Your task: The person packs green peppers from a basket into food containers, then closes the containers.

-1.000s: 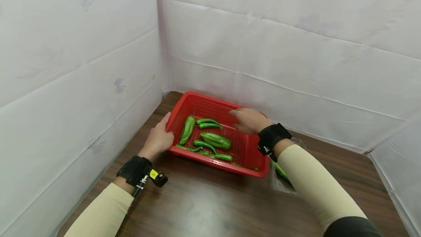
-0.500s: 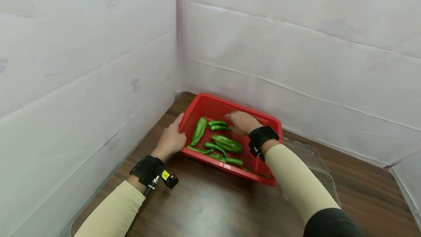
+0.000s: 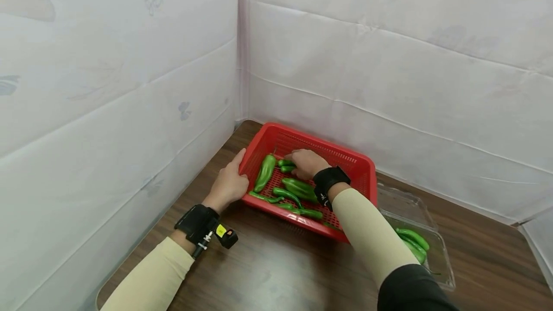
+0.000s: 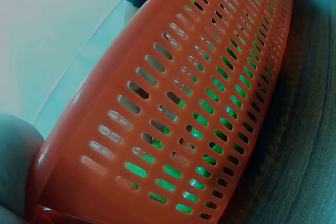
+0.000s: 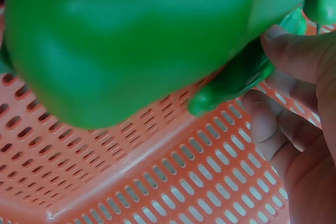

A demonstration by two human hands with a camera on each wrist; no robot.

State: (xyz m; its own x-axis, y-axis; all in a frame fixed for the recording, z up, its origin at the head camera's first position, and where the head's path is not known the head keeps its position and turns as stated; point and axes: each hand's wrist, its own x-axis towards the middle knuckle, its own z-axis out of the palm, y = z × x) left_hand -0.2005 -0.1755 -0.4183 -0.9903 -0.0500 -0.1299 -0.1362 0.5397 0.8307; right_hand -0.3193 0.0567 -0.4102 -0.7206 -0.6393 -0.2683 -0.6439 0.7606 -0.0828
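Note:
My left hand point(image 3: 227, 185) grips the left end of a red perforated plastic basket point(image 3: 298, 222), which fills the left wrist view. Inside lie several green peppers, among them a broad one point(image 3: 266, 173) at the left and another point(image 3: 298, 189) near the middle. My right hand point(image 3: 308, 163) reaches into the basket toward the back, where two small peppers point(image 3: 287, 169) lie side by side. In the right wrist view, its thumb and curled fingers pinch a slim green pepper point(image 5: 231, 85) partly behind a large, close pepper point(image 5: 121, 40).
A clear plastic clamshell box point(image 3: 445, 265) stands with its lid up to the right of the basket, partly behind my right forearm. Several green peppers point(image 3: 415, 244) lie in it. White sheeted walls point(image 3: 389, 85) rise behind and left of the wooden table point(image 3: 268, 272).
My right hand has moved left and down within the basket, onto the small peppers. My left hand stays on the basket's end. The view has shifted, so more of the clear box shows.

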